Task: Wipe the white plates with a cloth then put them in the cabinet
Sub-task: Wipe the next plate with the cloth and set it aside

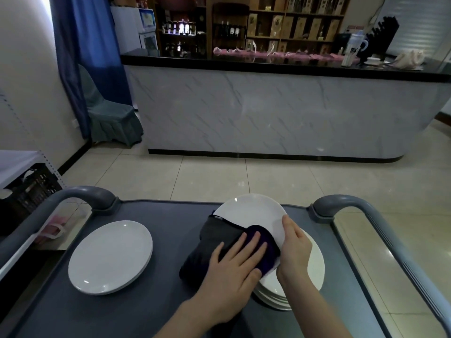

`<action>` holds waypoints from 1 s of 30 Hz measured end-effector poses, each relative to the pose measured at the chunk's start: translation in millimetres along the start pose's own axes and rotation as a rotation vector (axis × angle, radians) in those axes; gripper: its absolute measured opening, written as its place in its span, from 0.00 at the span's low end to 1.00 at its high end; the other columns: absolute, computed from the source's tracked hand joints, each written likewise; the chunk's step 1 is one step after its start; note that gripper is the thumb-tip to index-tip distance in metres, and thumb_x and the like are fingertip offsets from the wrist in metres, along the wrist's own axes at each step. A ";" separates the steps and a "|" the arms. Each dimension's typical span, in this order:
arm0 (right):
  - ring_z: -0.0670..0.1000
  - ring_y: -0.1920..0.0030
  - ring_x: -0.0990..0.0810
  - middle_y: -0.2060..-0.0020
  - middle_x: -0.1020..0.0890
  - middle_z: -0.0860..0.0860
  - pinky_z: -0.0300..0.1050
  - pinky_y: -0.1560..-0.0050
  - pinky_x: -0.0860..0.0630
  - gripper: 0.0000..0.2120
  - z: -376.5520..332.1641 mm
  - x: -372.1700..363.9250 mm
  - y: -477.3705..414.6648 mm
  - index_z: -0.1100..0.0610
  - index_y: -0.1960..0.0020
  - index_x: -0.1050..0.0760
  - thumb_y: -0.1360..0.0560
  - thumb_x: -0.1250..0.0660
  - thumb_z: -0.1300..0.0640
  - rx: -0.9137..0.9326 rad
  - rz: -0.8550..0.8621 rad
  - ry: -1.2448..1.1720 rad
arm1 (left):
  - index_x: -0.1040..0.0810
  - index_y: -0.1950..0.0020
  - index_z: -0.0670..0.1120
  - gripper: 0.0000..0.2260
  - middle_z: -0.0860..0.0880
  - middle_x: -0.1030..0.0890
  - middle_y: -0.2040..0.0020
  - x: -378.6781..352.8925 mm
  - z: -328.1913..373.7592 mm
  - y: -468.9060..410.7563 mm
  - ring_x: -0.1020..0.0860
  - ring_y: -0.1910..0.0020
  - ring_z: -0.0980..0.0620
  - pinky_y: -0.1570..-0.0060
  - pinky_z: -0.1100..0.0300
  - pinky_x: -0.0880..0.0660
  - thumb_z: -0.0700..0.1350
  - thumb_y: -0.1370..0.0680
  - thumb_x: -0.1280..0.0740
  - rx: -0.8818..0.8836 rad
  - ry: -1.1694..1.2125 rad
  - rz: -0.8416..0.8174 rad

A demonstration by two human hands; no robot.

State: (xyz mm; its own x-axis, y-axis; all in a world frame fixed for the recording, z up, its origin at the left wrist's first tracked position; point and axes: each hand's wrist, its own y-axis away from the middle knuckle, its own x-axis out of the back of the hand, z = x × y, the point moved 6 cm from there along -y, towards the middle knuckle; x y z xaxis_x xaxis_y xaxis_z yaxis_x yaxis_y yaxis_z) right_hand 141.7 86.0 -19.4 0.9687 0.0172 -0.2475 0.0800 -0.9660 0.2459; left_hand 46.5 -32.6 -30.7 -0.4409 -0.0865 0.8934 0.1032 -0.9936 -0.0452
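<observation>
Right at the near side of the grey cart, a person is working on a white plate, which is tilted up so its far rim points toward the cart's far edge. Its lower part rests over a stack of plates sitting by the cart's right edge. A dark cloth, grey with a purple fold, lies draped across the near half of the tilted plate and spills off its left side onto the cart top. The left hand lies flat on that cloth, fingers straight and spread, pressing it against the plate. The right hand grips the plate's right rim, thumb on the upper face and fingers curled behind it. Over toward the cart's left edge another white plate lies flat, well apart from the stack; its rim looks doubled, as if a second one sits beneath. Curved grey handles rise at the cart's far corners. Beyond, across the tiled floor, stands a long marble-fronted counter with a black top, with a covered chair beside its left end.
</observation>
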 end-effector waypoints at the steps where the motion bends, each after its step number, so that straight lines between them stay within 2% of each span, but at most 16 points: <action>1: 0.56 0.46 0.18 0.51 0.14 0.52 0.57 0.39 0.22 0.09 3.1 -1.2 2.2 0.53 0.52 0.17 0.21 0.34 0.51 -0.006 -0.002 0.000 | 0.62 0.24 0.68 0.23 0.70 0.66 0.25 0.1 1.0 -6.9 0.69 0.27 0.68 0.25 0.50 0.64 0.58 0.19 0.61 0.002 0.010 -0.005; 4: 0.57 0.46 0.17 0.54 0.13 0.54 0.56 0.40 0.21 0.11 9.9 -5.3 7.4 0.58 0.51 0.16 0.20 0.34 0.52 -0.005 -0.025 0.019 | 0.60 0.22 0.63 0.24 0.68 0.66 0.24 2.2 -1.6 -33.3 0.68 0.26 0.66 0.24 0.47 0.62 0.54 0.17 0.57 0.015 0.024 -0.032; 8: 0.48 0.47 0.16 0.54 0.13 0.46 0.49 0.42 0.22 0.09 16.2 -8.3 13.0 0.50 0.53 0.14 0.20 0.33 0.54 -0.006 -0.079 0.050 | 0.59 0.21 0.61 0.24 0.66 0.66 0.23 10.1 -12.8 -61.0 0.67 0.24 0.64 0.24 0.44 0.64 0.54 0.17 0.55 0.003 -0.022 -0.011; 10: 0.44 0.52 0.17 0.57 0.13 0.44 0.43 0.48 0.22 0.12 13.9 -8.4 15.6 0.46 0.58 0.14 0.20 0.34 0.53 0.034 -0.122 0.087 | 0.62 0.23 0.64 0.24 0.67 0.67 0.24 15.4 -20.9 -65.9 0.68 0.25 0.64 0.26 0.46 0.67 0.55 0.17 0.54 -0.010 0.002 0.023; 12: 0.42 0.58 0.19 0.59 0.14 0.44 0.38 0.54 0.25 0.11 9.4 -10.3 20.5 0.46 0.55 0.14 0.20 0.34 0.51 0.083 -0.217 0.146 | 0.63 0.24 0.66 0.25 0.68 0.65 0.23 23.2 -30.7 -66.8 0.68 0.25 0.65 0.27 0.48 0.68 0.57 0.17 0.53 0.007 0.053 0.072; 14: 0.40 0.62 0.22 0.62 0.15 0.42 0.32 0.60 0.27 0.10 2.7 -11.2 24.3 0.45 0.55 0.15 0.20 0.35 0.51 0.147 -0.323 0.241 | 0.55 0.22 0.65 0.25 0.64 0.53 0.21 34.0 -40.6 -65.7 0.59 0.22 0.60 0.24 0.47 0.62 0.58 0.18 0.50 0.032 0.049 0.151; 16: 0.38 0.63 0.21 0.63 0.16 0.39 0.28 0.63 0.28 0.11 -5.3 -11.0 24.9 0.42 0.54 0.15 0.20 0.35 0.53 0.230 -0.419 0.360 | 0.41 0.25 0.61 0.22 0.59 0.36 0.27 47.9 -49.8 -63.4 0.41 0.27 0.54 0.26 0.49 0.44 0.58 0.19 0.44 0.044 0.076 0.218; 18: 0.38 0.54 0.19 0.55 0.14 0.39 0.29 0.57 0.26 0.12 -13.5 -14.5 25.8 0.40 0.46 0.17 0.19 0.36 0.54 0.298 -0.534 0.475 | 0.31 0.33 0.59 0.15 0.60 0.27 0.39 59.1 -57.5 -60.9 0.31 0.39 0.56 0.38 0.54 0.31 0.56 0.20 0.39 0.049 0.199 0.212; 20: 0.38 0.49 0.19 0.51 0.15 0.37 0.31 0.51 0.26 0.12 -19.3 -19.5 24.2 0.40 0.43 0.18 0.19 0.36 0.54 0.350 -0.610 0.609 | 0.28 0.42 0.60 0.07 0.61 0.23 0.47 64.4 -63.3 -56.4 0.26 0.48 0.59 0.47 0.56 0.27 0.54 0.21 0.36 0.048 0.315 0.186; 22: 0.38 0.53 0.20 0.56 0.17 0.35 0.31 0.53 0.27 0.08 -25.0 -21.4 18.1 0.38 0.51 0.19 0.20 0.35 0.50 0.389 -0.574 0.745 | 0.28 0.49 0.62 0.03 0.61 0.22 0.52 68.9 -64.3 -48.9 0.24 0.53 0.61 0.53 0.60 0.27 0.55 0.21 0.36 0.026 0.355 0.203; 24: 0.40 0.57 0.22 0.61 0.18 0.37 0.32 0.58 0.29 0.08 -31.0 -21.1 11.6 0.41 0.58 0.22 0.20 0.35 0.48 0.446 -0.521 0.845 | 0.29 0.50 0.62 0.04 0.62 0.22 0.54 72.6 -60.0 -42.6 0.24 0.54 0.62 0.56 0.64 0.28 0.59 0.23 0.38 -0.003 0.315 0.249; 27: 0.45 0.61 0.24 0.65 0.20 0.44 0.36 0.61 0.31 0.11 -35.3 -26.9 11.4 0.47 0.60 0.24 0.20 0.37 0.46 0.554 -0.559 0.924 | 0.30 0.49 0.60 0.11 0.61 0.23 0.55 76.5 -52.4 -40.2 0.25 0.56 0.61 0.59 0.65 0.30 0.63 0.24 0.44 -0.035 0.196 0.288; 30: 0.51 0.63 0.25 0.67 0.21 0.51 0.45 0.59 0.29 0.16 -36.4 -36.9 15.8 0.54 0.58 0.23 0.21 0.38 0.43 0.628 -0.623 1.011 | 0.30 0.49 0.58 0.11 0.59 0.22 0.57 75.6 -52.0 -38.4 0.25 0.58 0.59 0.62 0.66 0.32 0.62 0.23 0.43 -0.051 0.140 0.287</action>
State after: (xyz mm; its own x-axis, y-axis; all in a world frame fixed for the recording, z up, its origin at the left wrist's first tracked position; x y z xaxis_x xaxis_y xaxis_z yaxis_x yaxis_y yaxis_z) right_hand 115.7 79.5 27.7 0.5800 0.4124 0.7025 0.7112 -0.6768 -0.1899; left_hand -37.2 -4.8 15.3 -0.5194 -0.3692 0.7707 0.1975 -0.9293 -0.3121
